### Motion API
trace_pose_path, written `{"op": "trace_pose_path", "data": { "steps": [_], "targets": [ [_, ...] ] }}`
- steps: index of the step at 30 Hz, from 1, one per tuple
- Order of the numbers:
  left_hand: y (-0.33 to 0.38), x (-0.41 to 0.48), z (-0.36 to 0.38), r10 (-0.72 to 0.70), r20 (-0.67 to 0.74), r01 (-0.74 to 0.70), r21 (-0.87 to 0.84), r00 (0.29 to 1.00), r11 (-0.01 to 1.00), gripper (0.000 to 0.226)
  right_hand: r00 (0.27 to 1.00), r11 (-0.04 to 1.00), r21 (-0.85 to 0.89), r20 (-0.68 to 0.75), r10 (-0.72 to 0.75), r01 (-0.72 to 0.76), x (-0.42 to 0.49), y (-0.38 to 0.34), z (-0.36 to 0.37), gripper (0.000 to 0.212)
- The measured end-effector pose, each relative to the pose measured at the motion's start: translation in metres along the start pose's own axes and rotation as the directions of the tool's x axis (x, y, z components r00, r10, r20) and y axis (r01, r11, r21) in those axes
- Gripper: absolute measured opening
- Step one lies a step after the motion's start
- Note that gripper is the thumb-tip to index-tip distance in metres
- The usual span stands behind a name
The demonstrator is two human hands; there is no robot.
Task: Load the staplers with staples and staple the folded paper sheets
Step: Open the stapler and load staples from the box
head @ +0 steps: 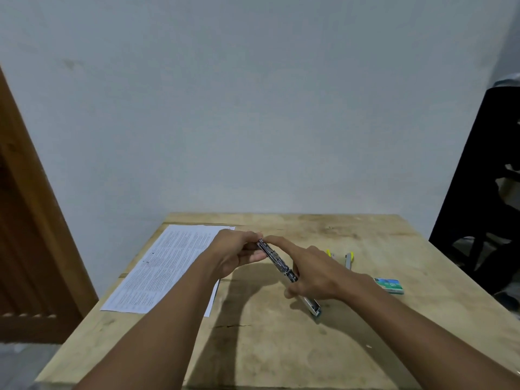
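A pale wooden table point(253, 347) stands against a blue-grey wall point(253, 108); white printed paper sheets point(168, 266) lie at its left, a yellow-tipped stapler point(349, 258) and a green staple box point(389, 285) at its right. The left hand point(233, 254) pinches the raised end of an open silver metal stapler point(277, 261) slanting down over the table's middle; the right hand point(312, 274) curls round its midsection, 1 index finger point(281, 242) straight along the top.

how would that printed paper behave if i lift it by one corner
The printed paper looks thin and lies flat, so it would probably droop. It seems light and may slide on the wooden table when pushed. Any layered sheets might fan apart.
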State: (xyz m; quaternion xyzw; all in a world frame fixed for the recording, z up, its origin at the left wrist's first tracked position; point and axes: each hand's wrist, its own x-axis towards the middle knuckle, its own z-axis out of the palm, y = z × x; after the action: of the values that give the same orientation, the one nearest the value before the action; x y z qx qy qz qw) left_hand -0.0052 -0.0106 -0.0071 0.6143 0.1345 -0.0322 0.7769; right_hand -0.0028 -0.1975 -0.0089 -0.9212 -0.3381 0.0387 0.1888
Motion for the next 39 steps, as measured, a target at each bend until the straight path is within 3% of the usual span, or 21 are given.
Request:
{"op": "trace_pose_path", "data": {
  "steps": [4, 8, 17, 24, 27, 29, 31, 35, 37, 39],
  "targets": [
    [0.000, 0.003, -0.002, -0.019, -0.004, 0.019, 0.003, 1.000, 1.000, 0.011, 0.999, 1.000, 0.000, 0.032, 0.009, -0.009, 0.003, -0.001, -0.001, 0.105],
    [-0.003, 0.005, -0.002, -0.030, -0.014, 0.030, -0.041, 0.999, 0.999, 0.008, 1.000, 1.000, -0.007, 0.013, 0.018, -0.017, 0.007, 0.002, 0.000, 0.077],
    [-0.019, 0.014, -0.012, -0.080, -0.148, 0.043, -0.244, 0.986, 0.969, 0.012, 0.954, 0.999, 0.032, -0.301, 0.005, 0.005, 0.006, 0.008, 0.006, 0.019],
    [-0.019, 0.018, -0.007, -0.014, -0.095, 0.004, -0.111, 0.995, 0.994, 0.016, 0.945, 0.992, 0.115, -0.317, 0.076, -0.041, 0.010, 0.013, 0.016, 0.022],
    [-0.019, 0.020, -0.006, -0.013, -0.100, 0.005, -0.081, 0.995, 0.997, 0.015, 0.977, 0.999, 0.044, -0.211, 0.017, -0.008, 0.011, 0.011, 0.018, 0.042],
    [-0.020, 0.020, -0.006, -0.011, -0.116, 0.000, -0.093, 0.993, 0.996, 0.014, 0.977, 1.000, -0.002, -0.214, 0.005, -0.005, 0.011, 0.009, 0.018, 0.023],
    [-0.021, 0.020, -0.008, -0.007, -0.136, -0.010, -0.123, 0.991, 0.992, 0.014, 0.959, 0.995, 0.093, -0.275, 0.061, -0.037, 0.011, 0.009, 0.017, 0.006],
    [-0.024, 0.019, -0.012, -0.003, -0.126, -0.015, -0.141, 0.992, 0.990, 0.014, 0.951, 0.904, 0.412, -0.218, 0.219, -0.113, 0.010, 0.009, 0.009, 0.014],
    [-0.025, 0.018, -0.011, 0.009, -0.100, -0.023, -0.143, 0.995, 0.990, 0.014, 0.934, 0.794, 0.572, -0.125, 0.334, -0.207, 0.008, 0.009, 0.006, 0.010],
    [-0.025, 0.018, -0.007, 0.021, -0.074, -0.029, -0.120, 0.997, 0.992, 0.015, 0.894, 0.602, 0.709, 0.087, 0.440, -0.366, 0.008, 0.010, 0.001, 0.017]
  ]
}}
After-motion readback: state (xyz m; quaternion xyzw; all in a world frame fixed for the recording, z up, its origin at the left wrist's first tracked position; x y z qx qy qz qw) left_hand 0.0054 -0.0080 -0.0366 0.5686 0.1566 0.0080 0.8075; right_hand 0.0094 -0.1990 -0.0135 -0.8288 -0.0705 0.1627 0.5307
